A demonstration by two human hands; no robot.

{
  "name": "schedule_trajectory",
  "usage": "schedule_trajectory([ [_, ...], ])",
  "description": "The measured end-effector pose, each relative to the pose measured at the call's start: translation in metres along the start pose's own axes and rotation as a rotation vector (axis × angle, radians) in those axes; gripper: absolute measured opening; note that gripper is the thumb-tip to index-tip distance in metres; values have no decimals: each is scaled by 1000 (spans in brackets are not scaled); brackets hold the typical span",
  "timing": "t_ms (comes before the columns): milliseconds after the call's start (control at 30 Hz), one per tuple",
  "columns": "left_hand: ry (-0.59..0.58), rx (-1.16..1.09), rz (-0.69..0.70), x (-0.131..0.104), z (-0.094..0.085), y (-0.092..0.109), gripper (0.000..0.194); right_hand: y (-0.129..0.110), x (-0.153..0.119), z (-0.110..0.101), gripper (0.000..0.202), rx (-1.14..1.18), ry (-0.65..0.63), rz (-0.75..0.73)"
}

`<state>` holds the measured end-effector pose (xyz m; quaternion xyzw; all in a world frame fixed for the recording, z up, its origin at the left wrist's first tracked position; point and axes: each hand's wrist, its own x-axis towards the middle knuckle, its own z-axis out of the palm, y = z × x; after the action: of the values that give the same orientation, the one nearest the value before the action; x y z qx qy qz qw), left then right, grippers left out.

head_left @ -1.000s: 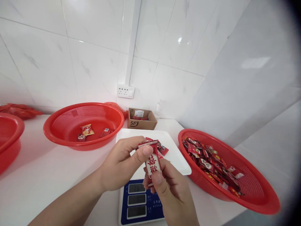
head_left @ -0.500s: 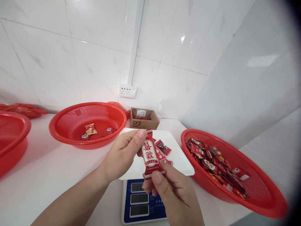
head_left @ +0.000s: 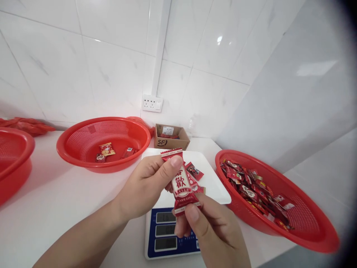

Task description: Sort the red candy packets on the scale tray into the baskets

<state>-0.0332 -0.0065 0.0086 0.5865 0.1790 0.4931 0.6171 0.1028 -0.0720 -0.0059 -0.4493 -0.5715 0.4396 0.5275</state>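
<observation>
Between my two hands is a red and white wrapped candy [head_left: 181,182] with Chinese characters on its front. My left hand [head_left: 147,182] pinches its upper end, the thumb lying across the front of the wrapper. The lower end is gripped by my right hand [head_left: 212,227], thumb in front and fingers behind. Below and behind the candy is a digital scale [head_left: 150,242] with a white pan [head_left: 214,186]. A dark red packet [head_left: 194,171] and other red packets lie on the pan, partly hidden by the candy and my hands.
On the right stands a red basket [head_left: 315,208] heaped with wrapped sweets [head_left: 256,193]. A red basket [head_left: 80,130] at the back left holds several packets, and another basket [head_left: 16,167] is cut off at the left edge. A cardboard box [head_left: 171,143] sits against the wall.
The candy has shifted slightly right, and its top end now shows more. My left thumb covers more of the upper lettering. The view has tilted a little.
</observation>
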Motion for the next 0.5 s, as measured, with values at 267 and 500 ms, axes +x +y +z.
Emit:
schedule_trajectory([
  [267, 1, 31, -57, 2, -3, -1, 46, -1, -2, -1, 36, -57, -51, -35],
  [500, -14, -4, -52, 3, -3, -1, 45, -1, -3, -1, 35, -40, -65, -49],
])
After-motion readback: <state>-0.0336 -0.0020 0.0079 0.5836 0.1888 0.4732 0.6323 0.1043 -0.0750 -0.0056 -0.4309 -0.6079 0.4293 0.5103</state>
